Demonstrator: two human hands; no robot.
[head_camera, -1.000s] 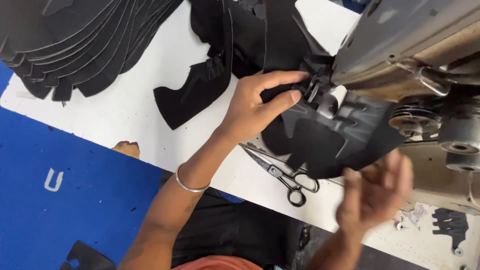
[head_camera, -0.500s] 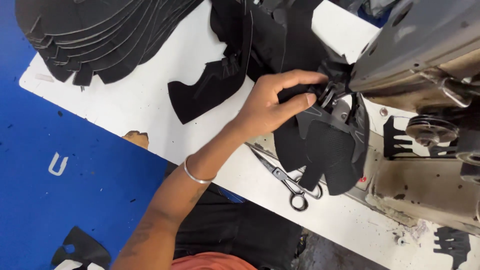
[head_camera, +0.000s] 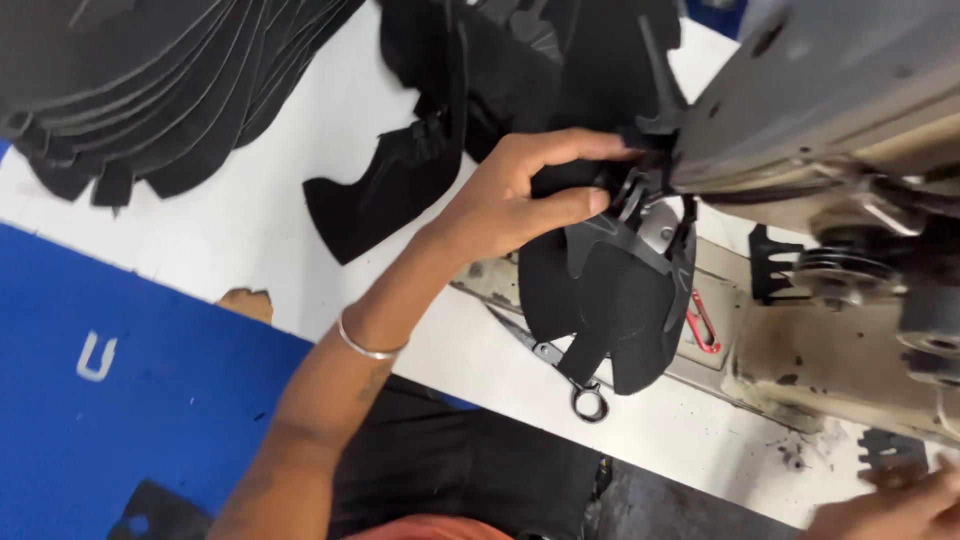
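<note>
R hand (head_camera: 900, 505) now lower, off piece (head_camera: 610, 300)

The right hand (head_camera: 890, 505) is blurred and cut off by the frame's corner.

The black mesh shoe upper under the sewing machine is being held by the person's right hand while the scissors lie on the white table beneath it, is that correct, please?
Not quite: in the head view it is the left hand, with a metal bangle on its wrist, that holds the black mesh shoe upper at the grey sewing machine. The right hand is far off it. The scissors do lie on the white table beneath it.
</note>
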